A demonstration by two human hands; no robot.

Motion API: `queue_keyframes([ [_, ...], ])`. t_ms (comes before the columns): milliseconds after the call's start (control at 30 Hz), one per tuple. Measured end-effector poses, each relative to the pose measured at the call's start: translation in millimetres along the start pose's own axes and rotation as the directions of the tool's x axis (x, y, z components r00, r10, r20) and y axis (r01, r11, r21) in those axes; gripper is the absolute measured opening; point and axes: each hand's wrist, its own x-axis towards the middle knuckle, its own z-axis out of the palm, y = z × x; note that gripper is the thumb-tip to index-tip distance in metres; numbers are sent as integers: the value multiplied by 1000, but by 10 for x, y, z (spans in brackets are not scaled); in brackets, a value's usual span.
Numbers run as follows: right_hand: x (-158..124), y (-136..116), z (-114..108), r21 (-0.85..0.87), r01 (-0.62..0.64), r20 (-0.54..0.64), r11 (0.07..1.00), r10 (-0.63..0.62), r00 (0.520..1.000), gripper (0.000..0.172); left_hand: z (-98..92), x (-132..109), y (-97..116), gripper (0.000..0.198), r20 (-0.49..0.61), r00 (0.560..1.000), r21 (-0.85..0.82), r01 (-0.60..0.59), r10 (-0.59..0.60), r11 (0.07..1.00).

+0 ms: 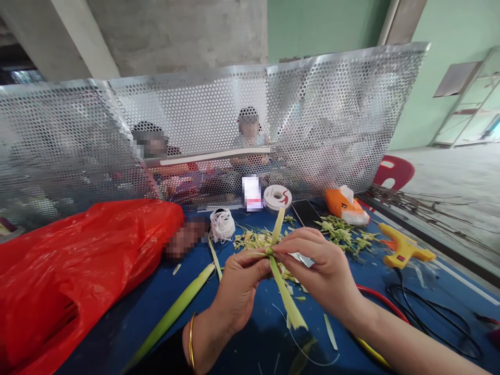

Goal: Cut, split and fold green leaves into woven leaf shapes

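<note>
From where I stand, both hands are busy with one pale green leaf strip (288, 299), held up in front of the person, over the blue surface (261, 344). The left hand (242, 278), a gold bangle (191, 341) at its wrist, has its grip pinched on the knotted middle; the right hand (322, 263) pinches the same spot from the other side. One end of the strip points up and away, the other hangs down toward the person. (Something silvery (303, 259) peeks out by the right fingers, too hidden to name.) Leaf scraps (253, 239) lie beyond the hands, near a ball of white string (222, 225). Farther right are a heap of leaf pieces (346, 232) and a yellow glue gun (402, 250). A long green stalk (175, 304) lies slantwise between the left hand and a red plastic bag (105, 260).
</note>
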Motion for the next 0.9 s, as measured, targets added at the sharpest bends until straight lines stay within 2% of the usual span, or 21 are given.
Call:
queue_keyframes([
  [300, -10, 25, 9, -2, -11, 2, 1000, 11, 1000, 11, -15, 20, -2, 18, 9, 1000, 6, 3, -3, 1000],
  [433, -28, 31, 37, 61, -70, -15, 996, 71, 997, 10, -3, 17, -4, 17, -1, 1000, 31, -12, 12, 999],
  [533, -31, 19, 60, 145, -134, -43, 980, 141, 989, 8, 25, 14, 15, 26, -14, 1000, 32, -20, 21, 999],
  [667, -22, 3, 67, 168, -186, -64, 968, 199, 978, 5, 58, 5, 52, 34, -86, 996, 21, -10, 12, 1000],
  [900, -42, 60, 51, 77, -54, -29, 996, 56, 998, 8, 46, 2, 45, 28, -106, 994, 59, -9, 15, 998],
])
